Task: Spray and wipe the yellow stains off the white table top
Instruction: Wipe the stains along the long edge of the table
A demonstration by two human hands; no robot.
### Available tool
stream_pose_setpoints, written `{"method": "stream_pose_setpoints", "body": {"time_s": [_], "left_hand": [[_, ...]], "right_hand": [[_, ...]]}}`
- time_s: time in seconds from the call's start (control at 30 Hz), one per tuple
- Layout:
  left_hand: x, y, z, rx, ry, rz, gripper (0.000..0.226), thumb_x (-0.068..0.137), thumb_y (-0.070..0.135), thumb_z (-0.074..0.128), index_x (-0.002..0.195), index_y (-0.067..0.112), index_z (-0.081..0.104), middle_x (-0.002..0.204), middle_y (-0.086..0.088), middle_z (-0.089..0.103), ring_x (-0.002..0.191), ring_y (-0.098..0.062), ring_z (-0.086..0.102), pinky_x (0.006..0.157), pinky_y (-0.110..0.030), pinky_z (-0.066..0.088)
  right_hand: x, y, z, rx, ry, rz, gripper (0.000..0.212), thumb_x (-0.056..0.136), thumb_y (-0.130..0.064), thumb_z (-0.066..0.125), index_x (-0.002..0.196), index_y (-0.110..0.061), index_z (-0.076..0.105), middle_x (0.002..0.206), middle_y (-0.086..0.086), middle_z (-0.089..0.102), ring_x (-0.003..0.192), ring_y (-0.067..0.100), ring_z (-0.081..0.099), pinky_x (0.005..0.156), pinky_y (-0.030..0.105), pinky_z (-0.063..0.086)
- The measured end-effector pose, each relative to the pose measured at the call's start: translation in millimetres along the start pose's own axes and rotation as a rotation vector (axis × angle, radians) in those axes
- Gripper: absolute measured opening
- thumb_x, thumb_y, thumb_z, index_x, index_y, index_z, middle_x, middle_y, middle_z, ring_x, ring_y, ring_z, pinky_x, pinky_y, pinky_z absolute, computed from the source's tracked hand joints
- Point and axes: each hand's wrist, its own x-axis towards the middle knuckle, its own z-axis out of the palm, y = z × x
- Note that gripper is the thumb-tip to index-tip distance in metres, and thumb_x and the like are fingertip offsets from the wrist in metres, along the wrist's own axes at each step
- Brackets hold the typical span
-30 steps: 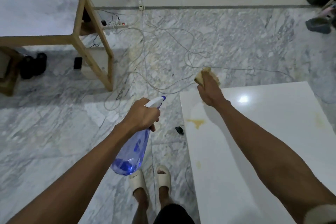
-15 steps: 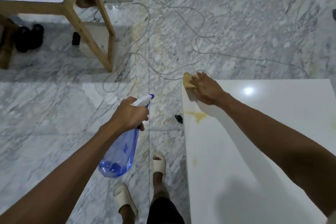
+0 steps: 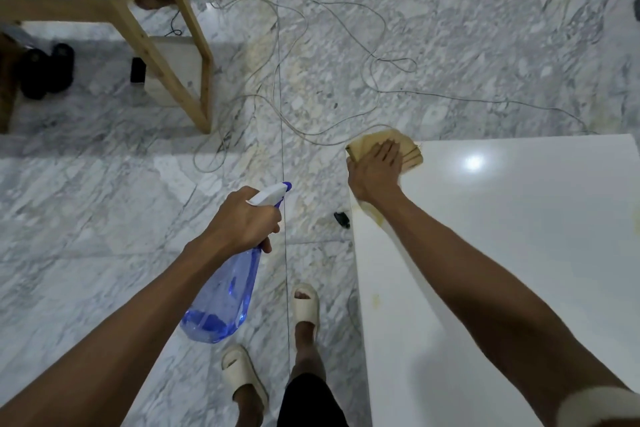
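The white table top fills the right of the view; the wiping step is in hand at its far left corner. The right hand presses flat on a tan cloth, fingers spread over it, arm extended across the surface. A yellow stain shows partly beside that forearm, and a fainter spot sits nearer along the left edge. The next move likely calls for drawing the cloth back over these marks. The left hand is wrapped round the neck of the spray bottle, held off the table above the floor, nozzle forward.
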Motion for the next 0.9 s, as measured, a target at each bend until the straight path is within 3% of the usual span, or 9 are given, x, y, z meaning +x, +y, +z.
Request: {"method": "stream_pose_setpoints", "body": {"time_s": [0.17,0.27,0.43,0.63,0.8,0.9], "left_hand": [[2.6,-17.9,-3.9,-0.02,0.01,-0.04,0.029,0.083,0.014,0.056,0.094,-0.01,0.066,0.085,-0.016,0.075,0.045,-0.026,0.066,0.062,-0.034,0.052],[3.5,-24.5,-1.3,0.005,0.023,-0.038,0.028,0.089,0.014,0.057,0.091,-0.013,0.064,0.086,-0.016,0.077,0.044,-0.024,0.066,0.061,-0.032,0.051],[3.5,-31.8,8.3,0.005,0.015,-0.06,0.029,0.093,0.014,0.057,0.092,-0.014,0.066,0.08,-0.012,0.076,0.044,-0.023,0.066,0.062,-0.033,0.051],[-14.2,-31.7,17.8,0.012,-0.024,-0.054,0.024,0.083,0.009,0.057,0.096,-0.008,0.067,0.087,-0.014,0.076,0.044,-0.021,0.066,0.056,-0.029,0.048],[-29.2,-39.5,20.5,0.054,-0.02,-0.022,0.017,0.087,0.003,0.055,0.094,-0.005,0.068,0.087,-0.013,0.077,0.043,-0.019,0.066,0.056,-0.028,0.048],[-38.4,-48.0,20.6,0.069,-0.022,0.006,0.016,0.086,0.004,0.055,0.091,-0.003,0.068,0.087,-0.014,0.077,0.043,-0.019,0.066,0.058,-0.03,0.05]], "right_hand": [[6.7,38.1,11.6,-0.097,0.195,-0.395,0.103,0.09,-0.073,0.03,0.155,0.005,0.008,0.164,0.027,0.002,0.152,0.042,-0.004,0.121,0.056,-0.007],[21.0,55.6,7.8,-0.072,0.195,-0.519,0.084,0.095,-0.063,0.021,0.158,-0.008,0.015,0.166,0.017,0.01,0.152,0.043,0.003,0.121,0.06,0.004],[16.5,42.6,14.9,0.04,0.295,-0.478,0.056,0.102,-0.041,0.021,0.156,-0.025,0.028,0.161,0.009,0.03,0.147,0.044,0.021,0.119,0.061,0.01],[-0.9,38.2,31.3,0.035,0.296,-0.416,0.059,0.101,-0.042,0.017,0.158,-0.027,0.025,0.165,0.013,0.017,0.151,0.046,0.004,0.119,0.065,0.001],[-15.2,39.9,40.1,-0.019,0.274,-0.398,0.063,0.098,-0.047,0.011,0.157,-0.03,0.025,0.166,0.014,0.015,0.15,0.048,0.005,0.115,0.068,0.002],[-36.0,43.5,55.0,0.007,0.323,-0.408,0.057,0.101,-0.042,0.022,0.155,-0.027,0.032,0.163,0.018,0.024,0.148,0.052,0.012,0.114,0.071,0.006]]}}
